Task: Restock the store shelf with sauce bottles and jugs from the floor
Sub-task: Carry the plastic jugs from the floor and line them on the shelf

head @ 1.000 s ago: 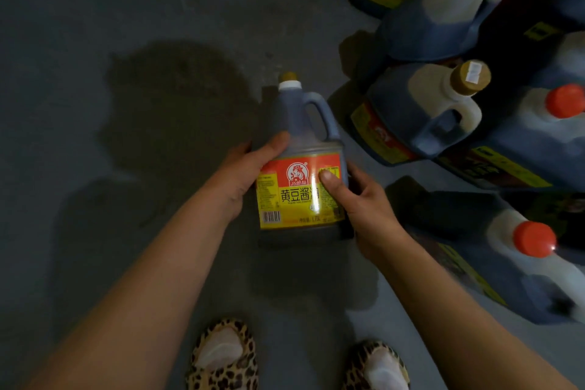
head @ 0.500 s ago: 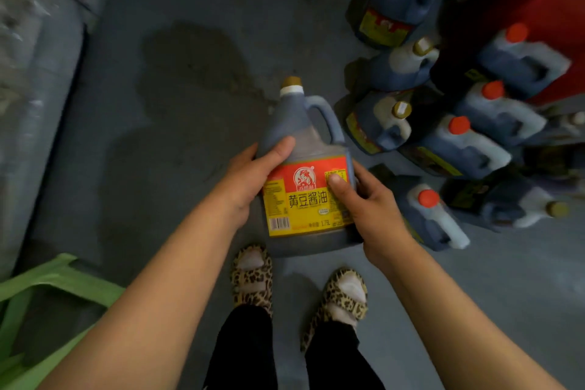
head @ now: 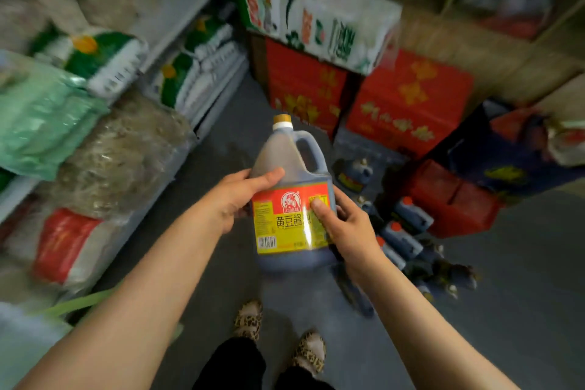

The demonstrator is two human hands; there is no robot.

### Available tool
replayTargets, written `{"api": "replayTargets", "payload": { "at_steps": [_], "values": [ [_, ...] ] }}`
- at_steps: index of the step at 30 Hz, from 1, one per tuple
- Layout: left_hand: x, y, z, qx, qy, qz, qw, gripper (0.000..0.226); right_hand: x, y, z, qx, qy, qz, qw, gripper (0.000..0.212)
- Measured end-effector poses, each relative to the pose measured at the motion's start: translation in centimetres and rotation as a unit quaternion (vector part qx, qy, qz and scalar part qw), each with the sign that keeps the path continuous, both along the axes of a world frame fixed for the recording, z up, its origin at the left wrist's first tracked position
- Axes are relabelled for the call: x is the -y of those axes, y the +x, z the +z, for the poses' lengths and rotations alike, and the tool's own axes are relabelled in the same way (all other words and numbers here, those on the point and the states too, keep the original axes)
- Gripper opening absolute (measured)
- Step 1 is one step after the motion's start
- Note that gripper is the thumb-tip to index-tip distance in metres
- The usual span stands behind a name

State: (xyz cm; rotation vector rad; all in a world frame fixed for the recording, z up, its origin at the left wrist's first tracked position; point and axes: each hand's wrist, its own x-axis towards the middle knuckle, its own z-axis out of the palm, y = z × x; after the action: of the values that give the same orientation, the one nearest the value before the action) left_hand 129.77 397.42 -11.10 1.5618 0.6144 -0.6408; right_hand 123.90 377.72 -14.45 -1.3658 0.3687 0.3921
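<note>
Jug in hands: a dark sauce jug [head: 292, 196] with a gold cap, a side handle and a red and yellow label is held upright in the air above the grey floor [head: 506, 310], in front of the person.
Left hand: the left hand [head: 240, 196] grips the jug's left side, with the thumb across its shoulder.
Right hand: the right hand [head: 343, 228] grips the right side, with the thumb pressed on the label.
Other jugs: more jugs on the floor [head: 408, 231] stand to the right, below the held one; they are blurred.
Shelf: a shelf [head: 177, 0] at the left carries bagged goods.
Boxes: red boxes [head: 405, 111] are stacked behind the jugs, with a white and green box on top.
</note>
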Motion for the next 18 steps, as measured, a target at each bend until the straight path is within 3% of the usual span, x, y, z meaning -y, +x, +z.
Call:
{"api": "replayTargets", "payload": {
  "at_steps": [3, 8, 13, 18],
  "values": [
    [-2.1, 1.6, 7.6, 0.055, -0.007, 0.028, 0.998, 0.029, -1.8, 2.9, 7.4, 0.053, 0.004, 0.020, 0.998, 0.033],
    [-7.6, 5.7, 17.3, 0.134, -0.002, 0.075, 0.988, 0.060, -6.8, 9.6, 16.2, 0.122, 0.007, 0.073, 0.990, 0.043],
    [-15.1, 11.4, 24.3, 0.181, 0.000, 0.123, 0.976, 0.058, -14.2, 17.6, 22.4, 0.176, 0.033, 0.123, 0.976, 0.048],
    [-23.8, 16.8, 29.6, 0.239, 0.031, 0.166, 0.956, 0.081, -23.4, 25.8, 26.5, 0.222, 0.057, 0.150, 0.962, 0.052]
  ]
}}
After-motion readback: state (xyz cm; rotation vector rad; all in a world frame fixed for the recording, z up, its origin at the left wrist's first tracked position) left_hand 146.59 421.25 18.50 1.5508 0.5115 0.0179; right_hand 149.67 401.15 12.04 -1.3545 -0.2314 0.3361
